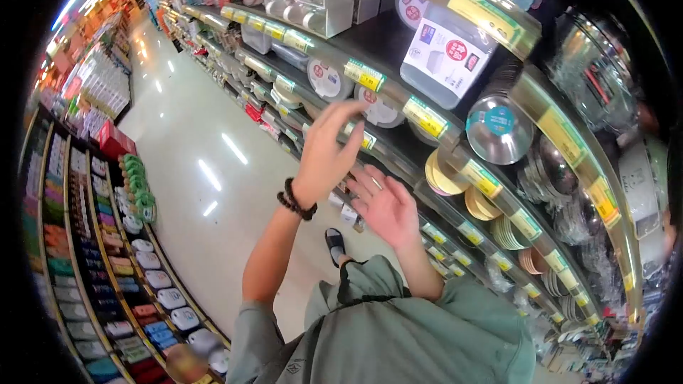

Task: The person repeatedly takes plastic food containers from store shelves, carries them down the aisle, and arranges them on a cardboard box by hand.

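My left hand (321, 153), with a dark bead bracelet (295, 201) at the wrist, is raised in front of the right-hand shelves. Its fingers are extended and slightly curved, and nothing shows in it. Below and to the right, my right hand (388, 208) is turned palm up, fingers apart, a ring on one finger, holding nothing. Nearest to the left fingertips in the picture are round lidded containers (383, 108) with white labels. Whether the fingertips touch the shelf edge I cannot tell.
A large labelled plastic container (447, 57), metal bowls (500, 131) and yellow bowls (447, 173) stand on the right shelves, whose edges carry price tags (425, 116). A shiny aisle floor (178, 128) runs along the left. Beyond it are low shelves with folded goods (171, 299) and green-packed items (139, 188).
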Tool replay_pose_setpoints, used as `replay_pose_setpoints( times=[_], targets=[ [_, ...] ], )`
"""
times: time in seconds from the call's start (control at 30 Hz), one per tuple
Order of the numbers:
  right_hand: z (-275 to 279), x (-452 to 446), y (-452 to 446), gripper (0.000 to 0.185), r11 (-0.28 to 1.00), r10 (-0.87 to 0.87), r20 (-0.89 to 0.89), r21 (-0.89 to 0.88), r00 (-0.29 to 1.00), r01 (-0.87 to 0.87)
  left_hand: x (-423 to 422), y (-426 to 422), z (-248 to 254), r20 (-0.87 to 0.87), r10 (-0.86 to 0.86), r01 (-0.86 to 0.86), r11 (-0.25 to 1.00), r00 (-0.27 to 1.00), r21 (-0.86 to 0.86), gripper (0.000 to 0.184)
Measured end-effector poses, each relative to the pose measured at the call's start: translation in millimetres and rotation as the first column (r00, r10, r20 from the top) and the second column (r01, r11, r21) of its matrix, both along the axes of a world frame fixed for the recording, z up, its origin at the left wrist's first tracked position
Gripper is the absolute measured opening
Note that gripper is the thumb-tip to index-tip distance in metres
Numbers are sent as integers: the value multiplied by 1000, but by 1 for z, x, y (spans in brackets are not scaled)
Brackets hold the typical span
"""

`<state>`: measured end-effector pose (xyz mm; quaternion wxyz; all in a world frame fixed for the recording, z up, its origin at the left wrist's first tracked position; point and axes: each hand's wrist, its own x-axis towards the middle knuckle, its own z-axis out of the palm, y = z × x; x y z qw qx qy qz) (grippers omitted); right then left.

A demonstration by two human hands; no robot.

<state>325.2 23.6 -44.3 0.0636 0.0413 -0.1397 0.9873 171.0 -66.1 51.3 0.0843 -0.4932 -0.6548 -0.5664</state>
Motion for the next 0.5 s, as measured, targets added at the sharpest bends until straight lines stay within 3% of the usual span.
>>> replay_pose_setpoints(
  times=[0.1, 0.2, 0.3, 0.33, 0.4, 0.47, 0.5],
  targets=[
    [21, -45, 8, 53, 998, -54, -37, 30, 998, 56, -57, 49, 24, -161, 22, -18, 1000, 987, 22, 38],
    [35, -86, 19, 54, 996, -80, -84, -38, 993, 77, -101, 95, 53, -308, -66, 62, 998, 949, -23, 40],
    [49, -121, 31, 54, 993, -113, -134, 27, 985, 117, -139, 143, 72, -528, -36, -73, 980, 849, -185, 46],
    [55, -131, 33, 54, 986, -159, -112, 30, 981, 164, -152, 163, 73, -535, -15, -79, 985, 845, -154, 47],
    [69, -151, 40, 53, 963, -261, -67, 54, 963, 265, -176, 209, 86, -352, -148, -34, 886, 924, -463, 47],
    [78, -171, 48, 50, 924, -381, -87, 4, 920, 383, -213, 262, 63, -652, -122, 23, 987, 749, -157, 45],
    [82, -181, 54, 49, 897, -442, -96, -32, 892, 441, -211, 274, 71, -671, -117, -63, 969, 732, -238, 46]
  ],
)
